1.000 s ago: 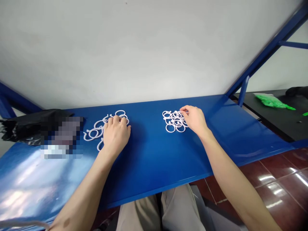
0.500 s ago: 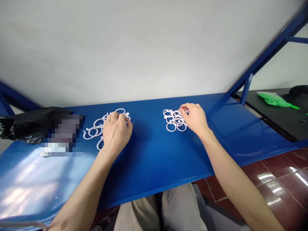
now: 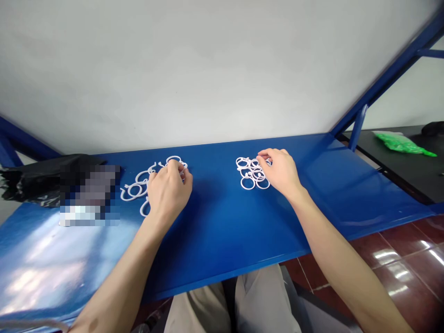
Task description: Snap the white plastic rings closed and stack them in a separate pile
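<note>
My left hand [image 3: 169, 186] reaches over a loose spread of white plastic curtain rings [image 3: 134, 190], some gaping open. Its fingers curl down into the rings, and the fingertips are partly hidden, so what they grip cannot be made out. A tighter cluster of white curtain rings [image 3: 247, 183] lies to the right, arranged roughly in rows. Over the far right part of that cluster is my right hand [image 3: 280, 169], thumb and forefinger tips brought close together at the rings. Whatever lies between those tips is too small to tell.
Both groups lie on a blue tabletop [image 3: 215, 231] against a pale wall [image 3: 208, 74]. A black plastic bag [image 3: 31, 178] and a blurred-out patch are at the left. Blue frame bars slant at both sides. A green bag [image 3: 404, 143] rests on a dark table at right.
My left hand's fingers have shifted slightly among the left rings, and some rings there have moved. My right hand stays almost still at its cluster.
</note>
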Demonstrator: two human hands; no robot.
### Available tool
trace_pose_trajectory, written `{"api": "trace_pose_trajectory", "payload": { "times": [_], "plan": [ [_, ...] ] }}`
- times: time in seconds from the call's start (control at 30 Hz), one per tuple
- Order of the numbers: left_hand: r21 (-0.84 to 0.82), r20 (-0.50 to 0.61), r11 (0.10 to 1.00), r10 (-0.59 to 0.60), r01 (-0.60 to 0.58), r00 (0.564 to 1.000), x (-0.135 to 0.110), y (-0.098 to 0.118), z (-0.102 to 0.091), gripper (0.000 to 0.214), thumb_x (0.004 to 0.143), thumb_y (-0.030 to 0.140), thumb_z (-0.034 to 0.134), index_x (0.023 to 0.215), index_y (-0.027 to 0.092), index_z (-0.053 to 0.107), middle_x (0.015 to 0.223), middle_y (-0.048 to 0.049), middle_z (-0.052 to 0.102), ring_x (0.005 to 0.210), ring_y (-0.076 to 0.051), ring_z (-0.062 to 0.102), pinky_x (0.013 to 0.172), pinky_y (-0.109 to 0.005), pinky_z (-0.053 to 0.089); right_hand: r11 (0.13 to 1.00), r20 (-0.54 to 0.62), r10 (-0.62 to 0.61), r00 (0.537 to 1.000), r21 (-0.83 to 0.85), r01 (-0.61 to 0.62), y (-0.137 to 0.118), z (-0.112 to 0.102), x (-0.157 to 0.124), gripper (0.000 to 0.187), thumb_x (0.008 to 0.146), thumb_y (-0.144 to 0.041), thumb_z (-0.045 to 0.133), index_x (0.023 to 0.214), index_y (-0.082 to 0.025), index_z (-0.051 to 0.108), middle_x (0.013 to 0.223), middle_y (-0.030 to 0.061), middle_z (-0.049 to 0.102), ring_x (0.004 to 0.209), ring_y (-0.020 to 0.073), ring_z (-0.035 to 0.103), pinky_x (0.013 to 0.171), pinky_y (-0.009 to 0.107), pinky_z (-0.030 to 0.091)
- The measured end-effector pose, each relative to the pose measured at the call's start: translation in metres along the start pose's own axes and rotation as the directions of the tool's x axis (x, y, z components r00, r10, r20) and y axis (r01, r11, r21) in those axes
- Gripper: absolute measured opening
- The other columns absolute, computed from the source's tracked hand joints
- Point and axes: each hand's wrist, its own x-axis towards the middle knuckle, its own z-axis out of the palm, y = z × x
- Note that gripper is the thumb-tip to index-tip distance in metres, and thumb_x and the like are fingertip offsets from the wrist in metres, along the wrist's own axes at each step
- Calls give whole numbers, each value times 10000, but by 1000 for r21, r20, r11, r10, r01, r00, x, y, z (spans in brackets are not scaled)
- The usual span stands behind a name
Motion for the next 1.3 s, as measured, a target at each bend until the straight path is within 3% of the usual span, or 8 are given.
{"api": "trace_pose_trajectory", "payload": {
  "times": [0.13, 0.37, 0.57, 0.7, 0.93, 1.03, 1.17, 1.3],
  "plan": [
    [-45, -23, 998, 47, -48, 999, -1, 2, 1, 144, 960, 309, 438, 957, 213, 545, 868, -91, 741, 812, -284, 691, 811, -423, 432, 994, 27, -38, 999, 104, 35, -9, 3, -3, 157, 961, -304, 609, 996, -229, 742, 947, 53, 771, 928, 267, 642, 796, 413, 504],
    [-214, -53, 938, 268, -274, 962, -5, 5, 4, 140, 994, 303, 466, 983, 215, 575, 914, -63, 724, 841, -221, 665, 802, -356, 454, 958, 93, -171, 981, 249, 143, -30, 13, -15, 161, 985, -323, 598, 991, -249, 740, 944, 39, 770, 905, 244, 642, 776, 395, 517],
    [-282, -98, 788, 543, -547, 834, -16, 20, 8, 186, 1028, 300, 482, 930, 221, 621, 859, -32, 712, 785, -184, 605, 751, -325, 443, 879, 184, -176, 967, 472, 70, -51, 18, -29, 182, 986, -368, 599, 1031, -240, 721, 916, 21, 768, 811, 184, 695, 749, 334, 541],
    [-319, -51, 722, 635, -615, 771, -23, 30, 13, 220, 1034, 309, 482, 922, 232, 655, 849, -29, 717, 767, -178, 584, 740, -335, 446, 809, 255, -157, 954, 587, -24, -61, 27, -37, 176, 985, -359, 578, 1024, -227, 688, 815, -3, 756, 697, 156, 699, 702, 301, 549],
    [-466, -164, 686, 553, -558, 817, -25, 32, 11, 84, 991, 286, 560, 1021, 233, 619, 1040, -58, 672, 933, -166, 651, 814, -309, 541, 814, 192, -164, 967, 581, 22, -62, 29, -38, 152, 992, -335, 562, 980, -230, 672, 813, 2, 748, 715, 161, 700, 677, 285, 543],
    [-470, -232, 743, 417, -476, 879, -26, 33, 10, 106, 968, 273, 591, 1057, 220, 570, 1049, -60, 644, 869, -150, 647, 735, -284, 540, 823, 171, -196, 966, 564, 67, -62, 29, -39, 156, 996, -332, 565, 983, -225, 677, 809, -1, 745, 692, 150, 689, 666, 275, 536],
    [-498, -120, 802, 313, -330, 942, -26, 34, 14, 88, 984, 253, 555, 1063, 214, 565, 956, -30, 680, 784, -136, 648, 699, -264, 522, 846, 124, -224, 967, 518, 129, -63, 29, -40, 128, 980, -307, 591, 993, -221, 685, 791, -3, 730, 671, 148, 666, 677, 279, 530],
    [-544, 22, 798, 321, -258, 947, -27, 33, 15, 120, 1016, 245, 496, 1120, 238, 556, 935, -4, 729, 804, -142, 670, 694, -252, 511, 845, 108, -275, 955, 501, 186, -62, 28, -39, 130, 990, -286, 594, 990, -224, 708, 835, 9, 741, 685, 149, 657, 663, 277, 517]
  ]
}}
